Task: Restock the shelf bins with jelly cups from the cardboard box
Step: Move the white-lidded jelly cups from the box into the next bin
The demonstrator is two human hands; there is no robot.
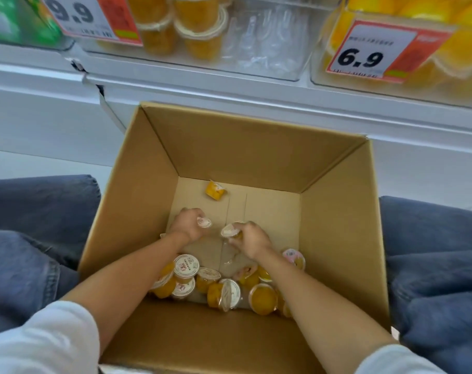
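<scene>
- Since the box [337, 211] stands open between the knees [27, 252], right under the shelf [229, 85], both arms reach straight down to its floor.
- Left hand [187, 225]: mid-floor, left of the centre seam. Fingers curled round the left cup [204, 222], whose lid faces up.
- Right hand [253, 240]: just right of the seam. Fingers pinching the right cup [230, 230], with its lid tilted toward the left hand.
- Pile [202, 284]: loose cups tumbled on their sides along the near edge of the box floor, under both forearms.
- Lone cup [215, 190]: lying on its side near the far left corner of the floor, well apart from the pile.
- Bin [267, 49]: clear, on the shelf above the box. Orange cups are stacked at its left and its right part is bare, so it is probably where these go.
- Tags: 9.9 [75, 14] at the bin's left, 6.9 [361, 58] on the next bin to the right.
- Step in hand, as judged: one cup per hand, gathered for a paired lift to the bin. The box is deep, so each load is small.
</scene>
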